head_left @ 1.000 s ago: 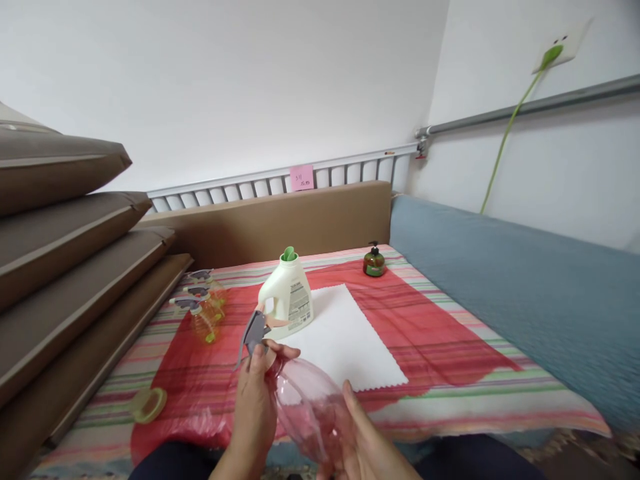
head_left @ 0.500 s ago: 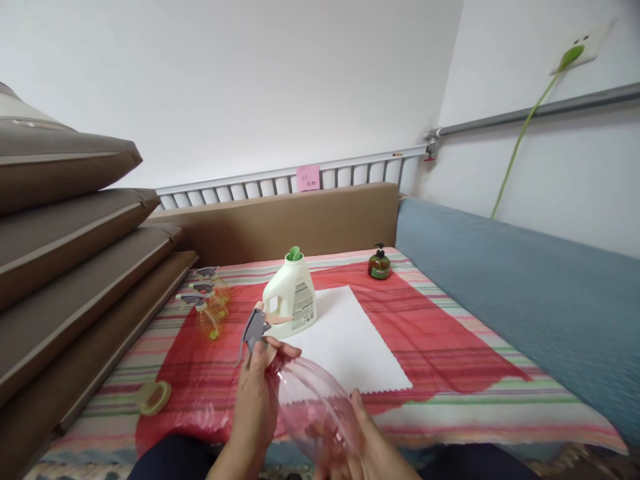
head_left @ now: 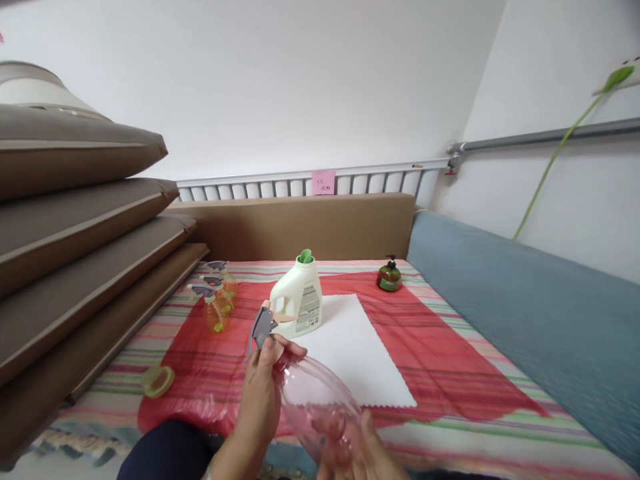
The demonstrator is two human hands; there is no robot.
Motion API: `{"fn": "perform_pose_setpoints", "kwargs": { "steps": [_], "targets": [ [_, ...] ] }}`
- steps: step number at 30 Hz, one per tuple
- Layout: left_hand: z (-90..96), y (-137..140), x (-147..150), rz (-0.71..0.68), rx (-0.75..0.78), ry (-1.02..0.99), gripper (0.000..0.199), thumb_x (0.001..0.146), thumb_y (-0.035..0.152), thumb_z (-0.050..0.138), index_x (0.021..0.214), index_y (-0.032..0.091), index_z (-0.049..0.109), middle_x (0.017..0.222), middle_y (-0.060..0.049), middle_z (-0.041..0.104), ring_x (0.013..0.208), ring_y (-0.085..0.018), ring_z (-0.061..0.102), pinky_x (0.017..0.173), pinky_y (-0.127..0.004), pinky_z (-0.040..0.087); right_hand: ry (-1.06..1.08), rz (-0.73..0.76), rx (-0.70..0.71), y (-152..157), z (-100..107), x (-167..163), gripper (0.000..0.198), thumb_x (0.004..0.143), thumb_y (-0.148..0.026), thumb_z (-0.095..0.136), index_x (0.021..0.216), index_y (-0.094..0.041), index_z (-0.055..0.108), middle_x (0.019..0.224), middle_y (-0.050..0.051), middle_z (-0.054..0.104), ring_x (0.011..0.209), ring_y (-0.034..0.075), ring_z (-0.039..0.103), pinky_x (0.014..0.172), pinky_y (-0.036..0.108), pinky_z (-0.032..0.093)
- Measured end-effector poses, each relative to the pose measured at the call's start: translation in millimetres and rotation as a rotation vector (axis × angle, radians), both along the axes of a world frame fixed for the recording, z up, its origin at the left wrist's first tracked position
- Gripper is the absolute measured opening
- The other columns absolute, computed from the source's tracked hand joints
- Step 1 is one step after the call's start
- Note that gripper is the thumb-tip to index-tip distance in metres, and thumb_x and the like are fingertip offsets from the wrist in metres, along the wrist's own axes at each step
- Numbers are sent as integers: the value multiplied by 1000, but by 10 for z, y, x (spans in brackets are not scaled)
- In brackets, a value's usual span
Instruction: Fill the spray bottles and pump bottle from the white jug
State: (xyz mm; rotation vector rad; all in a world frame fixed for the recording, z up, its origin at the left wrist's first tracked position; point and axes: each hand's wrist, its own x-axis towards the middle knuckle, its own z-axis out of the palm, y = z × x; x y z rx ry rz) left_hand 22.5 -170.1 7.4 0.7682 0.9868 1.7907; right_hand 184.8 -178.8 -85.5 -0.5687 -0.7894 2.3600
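Note:
A clear pink spray bottle (head_left: 320, 393) with a grey and peach trigger head lies tilted across both hands, its nozzle up and to the left. My left hand (head_left: 265, 380) is closed round the neck, just below the trigger. Cupped round the base end is my right hand (head_left: 363, 453), its fingers partly seen through the clear plastic. Behind the trigger head stands a pale detergent jug (head_left: 303, 300) with an open green neck. It rests at the edge of a white scalloped sheet (head_left: 360, 360).
Several orange spray bottles (head_left: 216, 310) stand at the left beside stacked cushions (head_left: 75, 200). A yellowish round lid (head_left: 158, 381) lies front left. A dark green pump bottle (head_left: 389, 275) stands at the back right. Red plastic film (head_left: 440, 360) covers part of the striped cloth.
The view has turned slightly left, so the scene sits further right. Both hands keep their hold on the pink spray bottle, with little other movement.

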Motion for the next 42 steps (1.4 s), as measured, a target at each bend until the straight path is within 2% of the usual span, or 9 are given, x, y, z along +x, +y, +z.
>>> {"fn": "perform_pose_setpoints", "kwargs": {
  "steps": [5, 10, 14, 17, 23, 29, 33, 37, 42],
  "targets": [
    [-45, 8, -3, 27, 0, -30, 36, 78, 49, 53, 78, 14, 59, 74, -9, 68, 76, -21, 63, 82, -38, 42, 37, 29, -73, 30, 59, -36, 71, 68, -74, 46, 104, -15, 60, 82, 10, 69, 62, 14, 65, 52, 20, 47],
    [-51, 20, -4, -6, 23, -77, 34, 79, 48, 53, 78, 15, 58, 73, -8, 68, 77, -21, 63, 81, -36, 42, 64, -61, 15, 67, 6, -47, 91, 55, -49, 78, 132, -41, 29, 115, 4, 60, 66, 17, 67, 55, 27, 51],
    [-52, 28, -30, -27, -2, -68, 36, 76, 50, 56, 75, 14, 59, 73, -10, 68, 76, -22, 63, 80, -35, 42, 79, 11, -88, 57, 17, -40, 72, 65, -65, 61, 122, -21, 49, 88, 9, 70, 64, 16, 66, 53, 21, 48],
    [-46, 34, -68, -83, 21, -62, 36, 77, 49, 55, 75, 14, 60, 75, -10, 68, 78, -22, 62, 81, -36, 42, 116, 126, -192, 59, 62, -56, 77, 66, -78, 44, 101, -12, 62, 69, 9, 71, 66, 18, 67, 61, 23, 50],
    [-52, 60, -180, -103, 49, 48, 37, 70, 49, 63, 83, 14, 66, 84, -7, 62, 81, -19, 56, 82, -33, 43, 163, 116, -217, 98, 104, -111, 80, 59, -77, 52, 96, -8, 66, 85, 13, 71, 77, 19, 66, 58, 19, 47],
    [-3, 107, -210, -97, 72, -12, 33, 65, 40, 71, 89, 17, 67, 102, -9, 62, 92, -21, 57, 86, -38, 45, 222, 50, -302, 75, 110, -42, 60, 60, -62, 67, 94, -12, 66, 73, 2, 68, 69, 10, 62, 59, 15, 45],
    [18, 118, -227, -19, 44, -31, 28, 61, 28, 75, 85, 16, 68, 91, -6, 66, 87, -18, 60, 87, -33, 43, 127, -30, -166, 133, -54, -1, 63, 62, -63, 66, 104, -16, 61, 90, 7, 67, 67, 14, 62, 62, 25, 49],
    [19, 95, -254, 20, 1, -22, 25, 58, 25, 76, 79, 14, 66, 80, -3, 66, 78, -16, 60, 83, -30, 43, -24, -102, 58, 211, -149, -4, 79, 47, -61, 76, 110, -20, 55, 88, 8, 66, 65, 21, 64, 55, 31, 50],
    [82, 41, -269, -64, 25, -45, 22, 61, 25, 75, 79, 14, 67, 83, -4, 65, 81, -15, 59, 81, -28, 43, -155, -411, 370, 44, 104, 48, 81, 53, -47, 79, 123, -25, 46, 118, 12, 55, 110, 28, 52, 85, 37, 45]
  ]
}}
